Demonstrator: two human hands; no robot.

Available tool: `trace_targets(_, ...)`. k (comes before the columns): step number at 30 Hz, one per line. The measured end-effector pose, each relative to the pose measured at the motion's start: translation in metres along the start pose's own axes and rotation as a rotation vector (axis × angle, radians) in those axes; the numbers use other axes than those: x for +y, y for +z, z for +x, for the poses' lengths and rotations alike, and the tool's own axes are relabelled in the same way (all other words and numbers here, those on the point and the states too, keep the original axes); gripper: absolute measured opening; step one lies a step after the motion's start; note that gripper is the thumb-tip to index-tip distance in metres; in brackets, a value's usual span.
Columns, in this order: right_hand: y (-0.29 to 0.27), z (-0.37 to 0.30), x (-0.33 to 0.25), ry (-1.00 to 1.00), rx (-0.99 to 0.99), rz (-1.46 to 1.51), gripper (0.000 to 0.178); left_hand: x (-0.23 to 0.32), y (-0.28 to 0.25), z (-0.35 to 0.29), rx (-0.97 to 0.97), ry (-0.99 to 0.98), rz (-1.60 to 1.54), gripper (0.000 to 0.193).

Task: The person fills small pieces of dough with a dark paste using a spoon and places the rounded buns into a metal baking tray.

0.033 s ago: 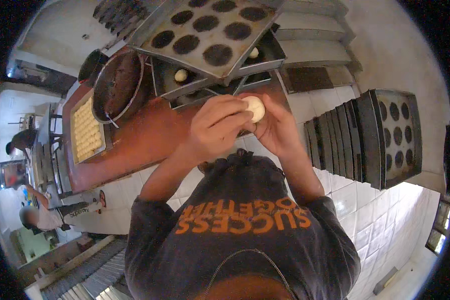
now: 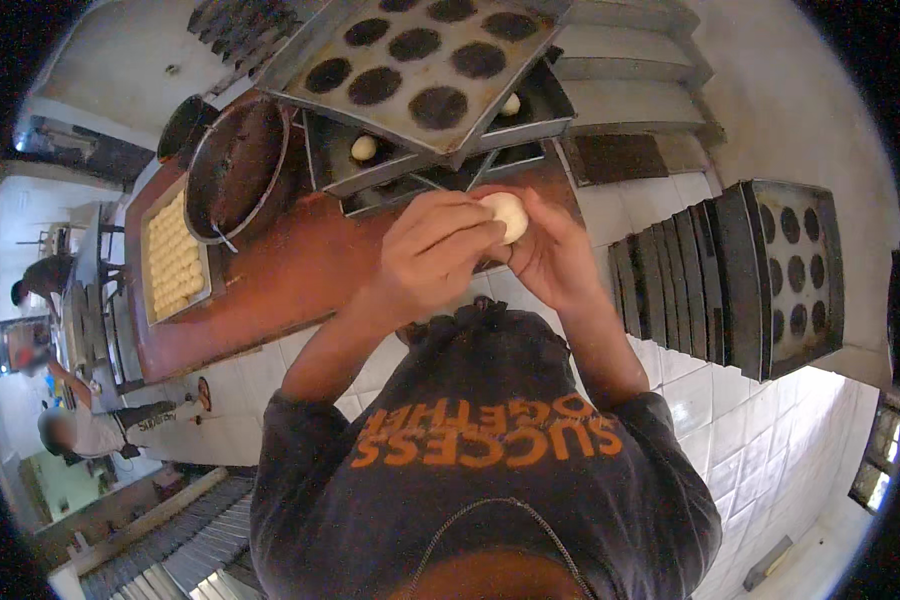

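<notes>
A pale, round dough ball (image 2: 508, 217) is held up between my two hands, just in front of the stacked trays. The bent fingers of my left hand (image 2: 432, 245) press on its left side. My right hand (image 2: 562, 250) cups it from the right, with the thumb along its edge; some of those fingers are hidden behind the ball. Beyond my hands a metal baking tray with round dark wells (image 2: 410, 85) lies askew on top of other trays. One dough ball (image 2: 364, 148) sits in the tray beneath, and another dough ball (image 2: 511, 104) shows at its right.
On the reddish table (image 2: 300, 275) stands a large dark round pan (image 2: 232, 175). Left of it is a tray of small yellowish dough balls (image 2: 175, 255). A leaning row of welled trays (image 2: 685, 280) stands at my right. Farther left, another person (image 2: 95, 430) is in view.
</notes>
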State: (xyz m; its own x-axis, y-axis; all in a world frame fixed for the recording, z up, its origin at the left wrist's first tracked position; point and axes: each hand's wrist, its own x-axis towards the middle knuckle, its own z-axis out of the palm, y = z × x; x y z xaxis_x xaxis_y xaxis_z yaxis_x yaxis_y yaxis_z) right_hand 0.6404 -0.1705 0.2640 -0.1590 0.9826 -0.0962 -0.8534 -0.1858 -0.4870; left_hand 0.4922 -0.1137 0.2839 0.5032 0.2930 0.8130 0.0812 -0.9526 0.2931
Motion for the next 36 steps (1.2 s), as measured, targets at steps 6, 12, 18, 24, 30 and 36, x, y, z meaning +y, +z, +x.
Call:
trace_targets(6, -0.001, 0.008, 0.009, 0.083, -0.102, -0.073, 0.032, 0.003, -0.015, -0.012, -0.022, -0.178, 0.04, 0.023)
trace_targets(12, 0.0, 0.031, 0.026, 0.121, -0.107, -0.218, 0.031, -0.009, -0.029, -0.044, 0.293, -0.4, -0.08, 0.045)
trace_targets(18, 0.0, 0.047, -0.009, 0.298, -0.511, -1.29, 0.039, 0.0, -0.054, -0.114, 0.616, -0.801, -0.178, 0.021)
trace_targets(24, 0.034, 0.142, -0.073, -0.594, -0.097, -1.37, 0.04, 0.006, -0.056, -0.161, 0.664, -1.06, -0.191, 0.011)
trace_targets(30, -0.045, 0.222, -0.045, -0.772, -0.255, -2.175, 0.025, -0.003, -0.074, -0.176, 0.618, -0.923, -0.132, 0.012)
trace_targets(36, -0.019, 0.21, -0.032, -0.206, -0.234, -2.33, 0.019, -0.024, -0.11, -0.205, 0.699, -1.121, -0.118, 0.008)
